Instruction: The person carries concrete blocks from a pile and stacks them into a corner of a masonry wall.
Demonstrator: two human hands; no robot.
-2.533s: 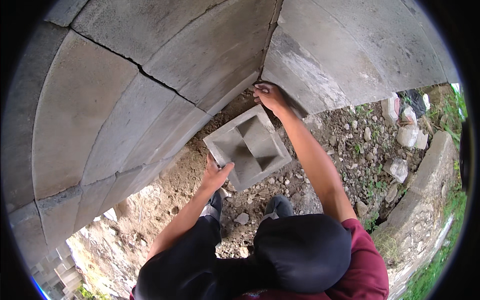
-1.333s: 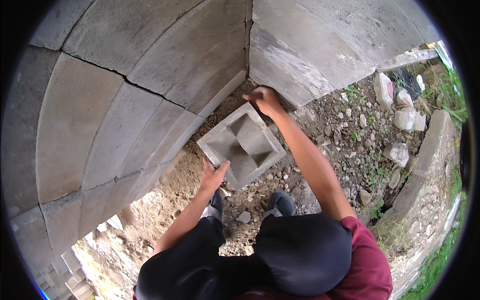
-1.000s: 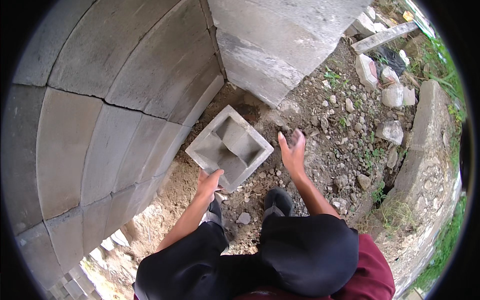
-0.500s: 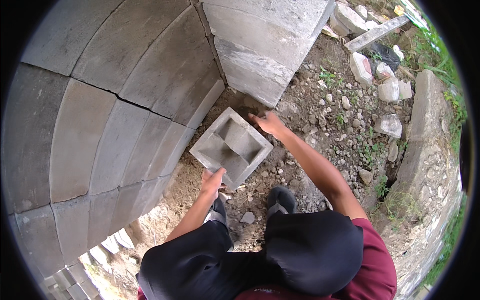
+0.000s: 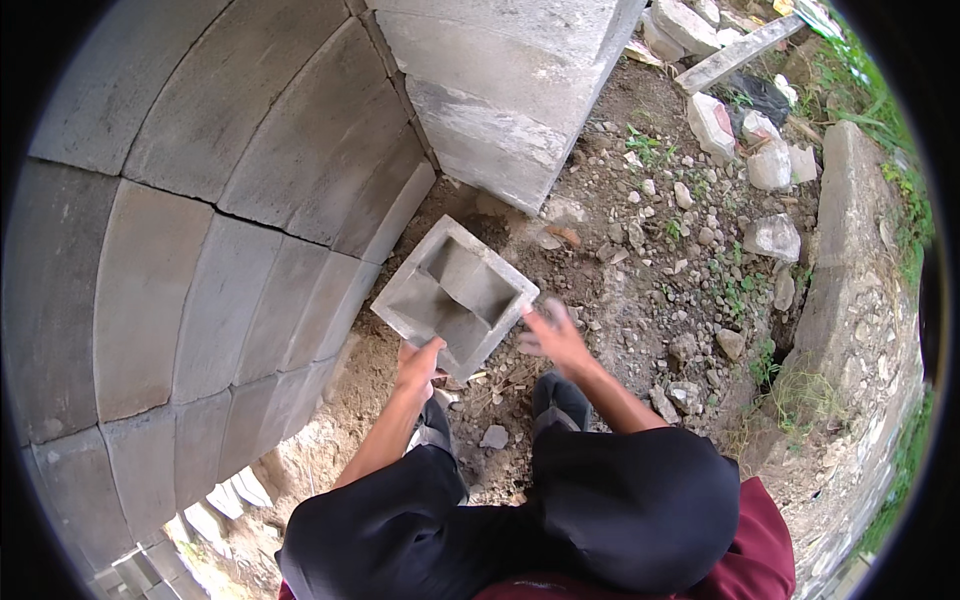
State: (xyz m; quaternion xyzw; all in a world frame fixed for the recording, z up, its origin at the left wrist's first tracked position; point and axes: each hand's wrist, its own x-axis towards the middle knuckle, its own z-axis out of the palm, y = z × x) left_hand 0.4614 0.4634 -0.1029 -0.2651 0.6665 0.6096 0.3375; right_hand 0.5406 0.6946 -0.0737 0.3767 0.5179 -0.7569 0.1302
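Note:
A grey hollow concrete block stands on the dirt in front of my feet, its open cavities facing up. My left hand grips its near left wall, with the thumb on the rim and the fingers underneath or behind, partly hidden. Beside the block's right corner is my right hand, fingers spread and blurred by motion. It holds nothing; whether a fingertip touches the corner I cannot tell.
A tall stack of concrete blocks rises close on the left. A plastered pillar stands behind the block. Rubble chunks and pebbles cover the ground to the right, bounded by a low concrete edge. My shoes are just below the block.
My right hand has come back from the block's far right side to its right corner, fingers now spread. My left hand keeps its grip, and the block has barely moved.

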